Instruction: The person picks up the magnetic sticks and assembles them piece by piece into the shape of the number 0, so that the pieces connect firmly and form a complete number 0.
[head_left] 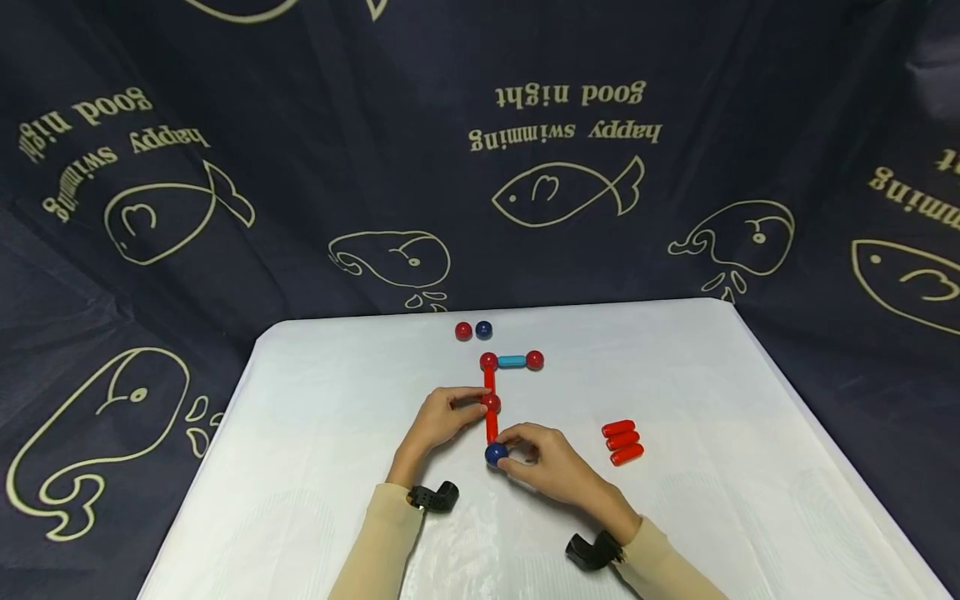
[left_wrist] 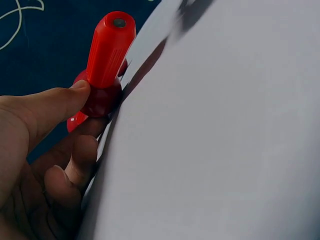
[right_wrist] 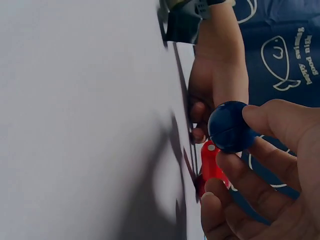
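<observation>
My left hand (head_left: 444, 419) pinches the middle red ball (head_left: 491, 405) of a chain of balls and rods lying on the table. From that ball a red rod (head_left: 492, 428) points toward me; the left wrist view shows the metal tip of this rod (left_wrist: 111, 52) bare. Between my right thumb and fingers is a dark blue ball (right_wrist: 229, 127). My right hand (head_left: 553, 463) holds it beside the rod's near end, and a small gap shows in the right wrist view. Beyond the middle ball, another red rod (head_left: 490, 380) reaches a far red ball (head_left: 489, 361).
A light blue rod (head_left: 512, 362) runs right from the far ball to another red ball (head_left: 535, 360). Behind them sit a loose red ball (head_left: 463, 331) and a loose blue ball (head_left: 483, 330). Three red rods (head_left: 622, 442) lie at the right on the white table (head_left: 315, 392).
</observation>
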